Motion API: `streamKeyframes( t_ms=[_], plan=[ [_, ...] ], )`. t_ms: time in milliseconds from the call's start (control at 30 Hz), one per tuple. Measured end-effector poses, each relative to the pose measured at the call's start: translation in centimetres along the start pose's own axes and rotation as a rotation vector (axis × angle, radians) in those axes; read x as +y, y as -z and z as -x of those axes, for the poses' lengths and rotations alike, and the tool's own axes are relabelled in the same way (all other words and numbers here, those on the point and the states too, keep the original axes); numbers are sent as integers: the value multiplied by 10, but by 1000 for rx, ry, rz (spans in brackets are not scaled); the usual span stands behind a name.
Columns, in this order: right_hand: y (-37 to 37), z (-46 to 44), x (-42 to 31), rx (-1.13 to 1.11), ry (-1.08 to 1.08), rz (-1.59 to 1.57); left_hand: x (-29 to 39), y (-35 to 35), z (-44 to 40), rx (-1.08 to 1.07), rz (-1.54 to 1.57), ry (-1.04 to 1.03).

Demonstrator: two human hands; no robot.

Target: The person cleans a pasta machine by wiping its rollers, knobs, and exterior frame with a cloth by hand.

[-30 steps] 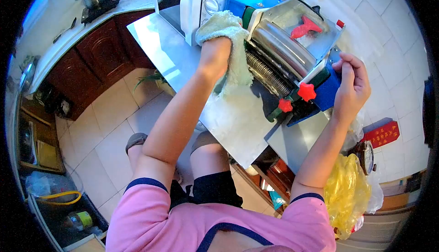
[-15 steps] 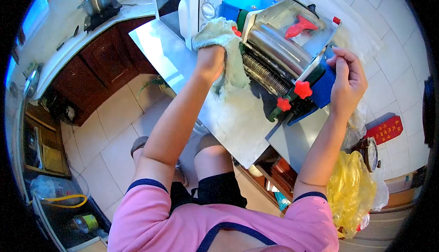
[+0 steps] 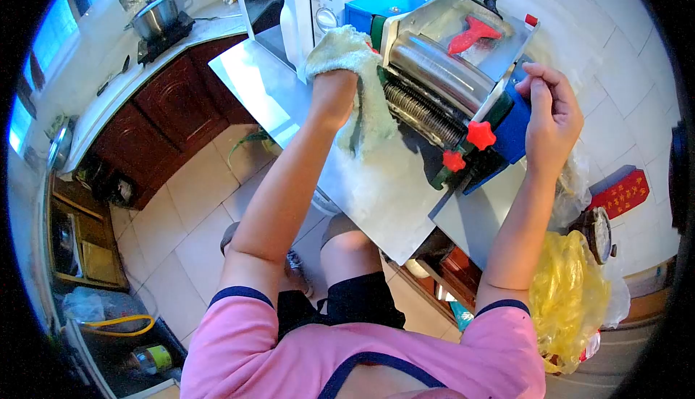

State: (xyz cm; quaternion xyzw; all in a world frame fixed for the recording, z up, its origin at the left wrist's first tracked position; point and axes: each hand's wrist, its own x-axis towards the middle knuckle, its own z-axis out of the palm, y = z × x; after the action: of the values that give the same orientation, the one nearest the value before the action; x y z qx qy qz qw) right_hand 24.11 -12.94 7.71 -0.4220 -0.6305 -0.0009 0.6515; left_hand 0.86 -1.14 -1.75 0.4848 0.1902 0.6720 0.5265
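Note:
A pale green cloth [image 3: 373, 113] is draped over my left hand [image 3: 337, 84], covering the fingers, at the left end of a roller machine [image 3: 441, 73]. The machine has a steel roller, a ridged roller below it and red star-shaped knobs [image 3: 481, 135] at its near right end. A red scoop-like piece [image 3: 474, 35] lies in its top tray. Beside the blue right side of the machine, my right hand [image 3: 550, 109] is raised with its fingers curled together; whether anything is between them is too small to tell.
A white microwave [image 3: 326, 11] stands behind the cloth on the table [image 3: 387, 218]. At the right are a yellow plastic bag [image 3: 568, 294], a lidded jar [image 3: 599, 234] and a red card [image 3: 619, 194]. A steel pot [image 3: 156, 17] sits on the far left counter.
The whole view has shifted slightly. My left hand stays under the cloth by the machine's left end, and my right hand remains beside its right side, fingers still curled.

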Motion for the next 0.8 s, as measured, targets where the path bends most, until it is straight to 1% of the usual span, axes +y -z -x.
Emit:
streamKeyframes(
  t_ms=[67, 167, 300, 367, 500, 567, 600, 667, 700, 767, 800],
  plan=[
    [0, 0, 0, 2, -14, 6, -1, -2, 0, -1, 45, -46],
    [0, -1, 1, 0, 4, -8, 1, -7, 3, 37, 87, -29],
    [0, -1, 1, -6, 10, -7, -1, -2, 2, -7, 85, -37],
    [1, -1, 1, -6, 9, -5, -1, -3, 5, 82, 62, 32],
    [1, -1, 3, 0, -7, -41, 7, 4, 6, 16, 74, 104],
    [1, -1, 3, -1, -7, -44, 20, -3, 5, 174, 143, 252],
    [2, -1, 2, -2, -8, -11, 21, -1, 4, 174, 141, 254],
    [2, -1, 1, -2, -7, 24, 22, 2, -3, 90, 73, 249],
    [2, -1, 2, -6, -1, -7, 21, 0, -6, 88, 73, 251],
    [1, -1, 3, -9, 2, -38, 25, -9, -9, 84, -130, 156],
    [1, -1, 4, -1, -6, -38, 24, -16, -11, 174, -213, 131]
  ],
)
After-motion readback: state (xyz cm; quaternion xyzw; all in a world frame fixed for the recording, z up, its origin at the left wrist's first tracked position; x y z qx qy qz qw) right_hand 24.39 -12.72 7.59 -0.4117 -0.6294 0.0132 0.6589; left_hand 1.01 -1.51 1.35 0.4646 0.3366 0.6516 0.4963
